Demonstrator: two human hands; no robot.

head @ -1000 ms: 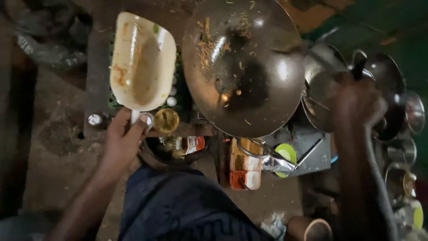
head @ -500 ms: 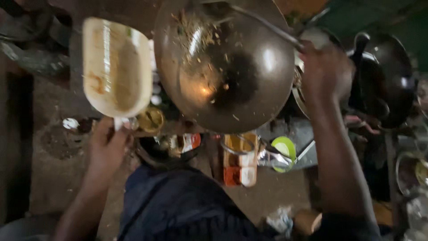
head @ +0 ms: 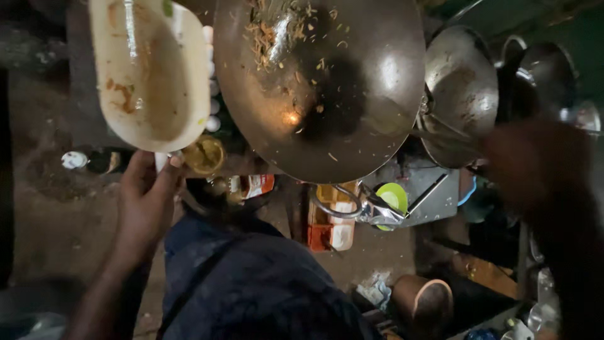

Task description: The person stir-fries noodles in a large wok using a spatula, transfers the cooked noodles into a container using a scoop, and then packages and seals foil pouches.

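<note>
Left hand (head: 148, 198) gripped the handle of a cream scoop-shaped tray (head: 148, 72), sauce-smeared inside, just left of the wok (head: 321, 85). Wok held scattered noodle scraps. Right hand (head: 535, 167), blurred, right of wok; grip unclear. Orange-and-white packets (head: 330, 220) sat below the wok.

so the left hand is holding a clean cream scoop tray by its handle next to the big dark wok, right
Not quite: the scoop tray is not clean. The head view shows orange-brown smears and food bits inside it. The rest holds: the left hand grips it by the handle, beside the big dark wok.
</note>
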